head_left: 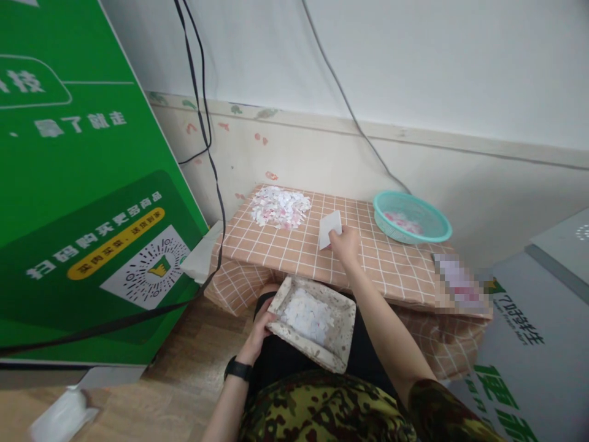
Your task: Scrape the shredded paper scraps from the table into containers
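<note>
My left hand (263, 328) grips the left side of a shallow, speckled tray (347, 319), which rests tilted over my lap. Small white scraps (307, 312) that look like paper lie in its middle. Above the tablecloth, my right hand (344, 244) pinches a white card (329, 229) by its right edge. Left of that card, a spread-out heap of white and pinkish scraps (281, 207) covers part of the table. To the right stands a turquoise plastic basket (437, 230) with pink and white pieces inside.
A brown checked tablecloth (294, 250) covers the low table against the wall. At its right end lies a flat, partly blurred item (460, 282). A large green panel (92, 184) stands left, with dark cables (216, 178) hanging beside it. A grey cabinet (529, 331) flanks the right.
</note>
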`<action>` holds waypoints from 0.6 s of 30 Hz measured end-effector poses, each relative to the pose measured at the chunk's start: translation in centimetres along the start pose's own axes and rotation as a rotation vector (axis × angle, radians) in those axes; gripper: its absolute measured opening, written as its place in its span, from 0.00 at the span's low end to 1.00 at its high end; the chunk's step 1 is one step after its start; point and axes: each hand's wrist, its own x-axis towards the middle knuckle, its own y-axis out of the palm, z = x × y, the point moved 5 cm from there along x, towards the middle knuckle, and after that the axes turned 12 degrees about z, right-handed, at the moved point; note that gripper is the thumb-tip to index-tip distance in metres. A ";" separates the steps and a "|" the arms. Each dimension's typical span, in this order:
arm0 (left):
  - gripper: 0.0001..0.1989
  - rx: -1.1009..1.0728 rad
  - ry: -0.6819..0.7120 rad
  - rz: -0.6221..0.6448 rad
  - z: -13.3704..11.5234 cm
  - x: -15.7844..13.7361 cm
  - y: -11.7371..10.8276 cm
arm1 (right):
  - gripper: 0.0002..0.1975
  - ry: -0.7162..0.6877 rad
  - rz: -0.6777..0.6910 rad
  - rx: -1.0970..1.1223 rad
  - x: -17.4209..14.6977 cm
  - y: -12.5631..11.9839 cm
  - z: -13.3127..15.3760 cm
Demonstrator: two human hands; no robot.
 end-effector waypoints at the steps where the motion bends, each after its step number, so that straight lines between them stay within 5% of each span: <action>1: 0.29 -0.002 0.007 -0.009 0.0 0.0 -0.1 | 0.13 -0.014 0.006 -0.019 0.0 -0.6 -0.3; 8: 0.30 -0.013 0.011 -0.028 -0.3 0.0 0.1 | 0.16 -0.170 -0.024 -0.239 2.3 -5.4 -1.9; 18: 0.30 -0.008 -0.050 -0.097 -0.9 -0.3 0.5 | 0.17 -0.315 0.161 -0.567 2.1 -3.9 -3.6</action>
